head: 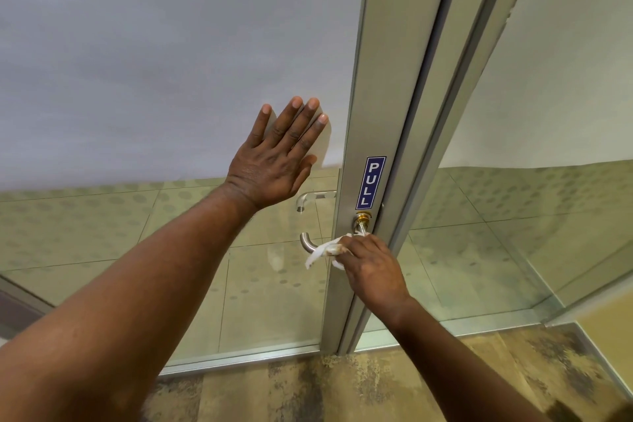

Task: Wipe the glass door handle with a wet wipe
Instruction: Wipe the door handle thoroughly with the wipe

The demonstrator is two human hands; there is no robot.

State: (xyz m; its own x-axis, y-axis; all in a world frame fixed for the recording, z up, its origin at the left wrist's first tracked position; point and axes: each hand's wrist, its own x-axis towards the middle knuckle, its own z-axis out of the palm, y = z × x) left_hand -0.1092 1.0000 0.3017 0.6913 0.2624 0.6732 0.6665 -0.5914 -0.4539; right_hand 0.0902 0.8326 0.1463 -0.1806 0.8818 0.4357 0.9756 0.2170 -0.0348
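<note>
My right hand [368,267] is closed around the wet wipe [322,250], bunching it against the door handle [308,243] just below the brass collar [363,216] where the lever meets the frame. The wipe is thin, limp and damp, with a loose corner hanging toward the lever's curved end, so I judge it needs pinching well into the fold or it will slide off the smooth metal. The handle itself looks stiff, rounded and probably slick when wet; wrapping the wipe right round the bar seems the surest hold. My left hand [277,161] lies flat and open, fingers spread, on the frosted glass [137,62] above, steadying the door. Just beside the handle the aluminium frame [376,79] carries a blue PULL sticker [370,183], and that frame crowds the collar end. Through the clear lower pane a second lever [313,197] shows on the far side, which I cannot reach from here.
</note>
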